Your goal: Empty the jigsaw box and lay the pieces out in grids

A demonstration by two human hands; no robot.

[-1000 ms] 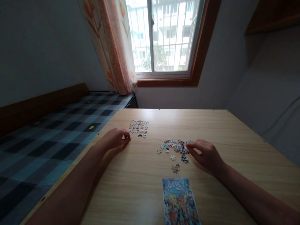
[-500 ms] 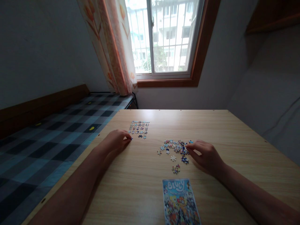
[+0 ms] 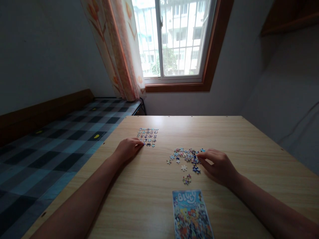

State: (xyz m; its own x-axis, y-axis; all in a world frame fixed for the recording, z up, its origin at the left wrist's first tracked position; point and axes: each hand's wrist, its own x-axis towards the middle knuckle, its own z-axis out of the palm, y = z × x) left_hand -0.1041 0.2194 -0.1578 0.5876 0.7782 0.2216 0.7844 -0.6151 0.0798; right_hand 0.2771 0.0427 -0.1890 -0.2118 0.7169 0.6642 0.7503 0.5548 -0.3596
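My left hand rests on the wooden table with its fingers curled together, fingertips touching the near left corner of a neat grid of small puzzle pieces. Whether a piece sits in its fingertips is too small to see. My right hand lies at the right edge of a loose heap of puzzle pieces, thumb and forefinger pinched at the heap's edge. A single white piece and a small cluster lie just nearer me. A colourful picture card lies flat at the near table edge.
A bed with a blue and black checked cover runs along the table's left side. Behind the table are a window with a wooden frame and a patterned curtain. Grey walls close in on both sides.
My left hand has slid a little forward and right, up to the corner of the piece grid. My right hand has stayed at the heap.
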